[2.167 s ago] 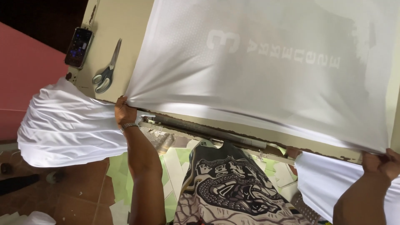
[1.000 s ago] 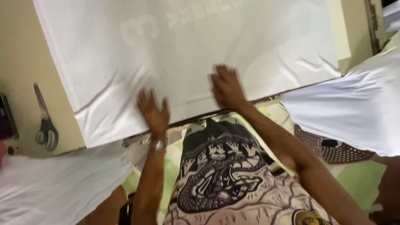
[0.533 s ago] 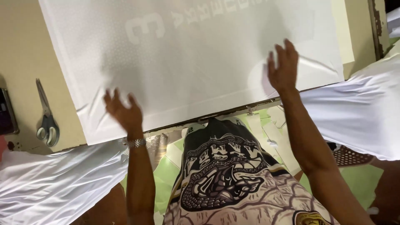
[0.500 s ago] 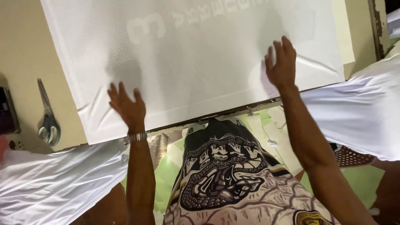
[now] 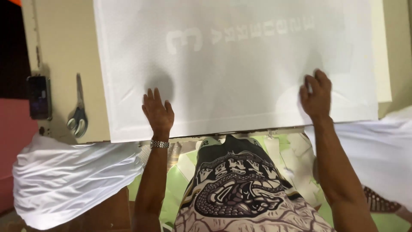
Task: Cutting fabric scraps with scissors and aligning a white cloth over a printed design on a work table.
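White cloth (image 5: 240, 64) spread on table (image 5: 64, 51); my left hand (image 5: 158, 112), right hand (image 5: 316, 95) press open-palmed, flattening it; scissors (image 5: 78, 112) at nine o'clock.

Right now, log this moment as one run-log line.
left hand: flat on white fabric | right hand: flat on fabric | scissors: left on table | holding: nothing

I am reaching both bare arms up from the bottom of the frame. My left hand (image 5: 158, 113) is lying flat, fingers spread, at lower centre-left, a metal band circling its wrist. My right hand (image 5: 316, 96) is pressing palm-down at centre-right, fingers slightly curled.
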